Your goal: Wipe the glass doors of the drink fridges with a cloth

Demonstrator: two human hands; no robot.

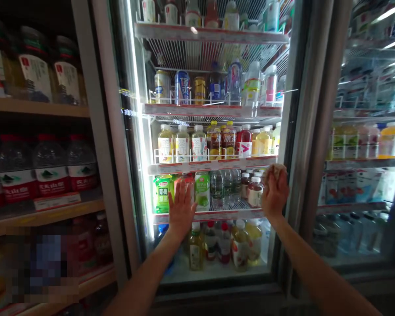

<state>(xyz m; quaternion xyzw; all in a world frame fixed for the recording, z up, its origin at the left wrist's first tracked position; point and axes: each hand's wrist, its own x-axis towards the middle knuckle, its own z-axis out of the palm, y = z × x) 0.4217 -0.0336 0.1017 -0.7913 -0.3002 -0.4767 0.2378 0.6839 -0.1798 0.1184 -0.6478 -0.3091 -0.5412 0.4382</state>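
My left hand [181, 211] lies flat with fingers spread against the glass door [217, 274] of a lit drinks fridge. It partly covers a red-labelled drink behind the glass, between a green pouch [163, 193] and a green-labelled bottle [202, 191]. Near the door's right side, my right hand [274, 193] presses a crumpled beige cloth [277, 168] against the glass. The cloth sits level with a shelf's price strip [213, 165], and its lower part is hidden by my fingers. Bottles of tea and juice [199, 142] stand behind the glass.
Metal door frames [325, 131] separate this fridge from another glass-fronted fridge at the right. To the left, open shelves [36, 107] hold large bottles, including red-capped water bottles [49, 166]. Cans [182, 87] stand on an upper fridge shelf. A patch at lower left is pixelated.
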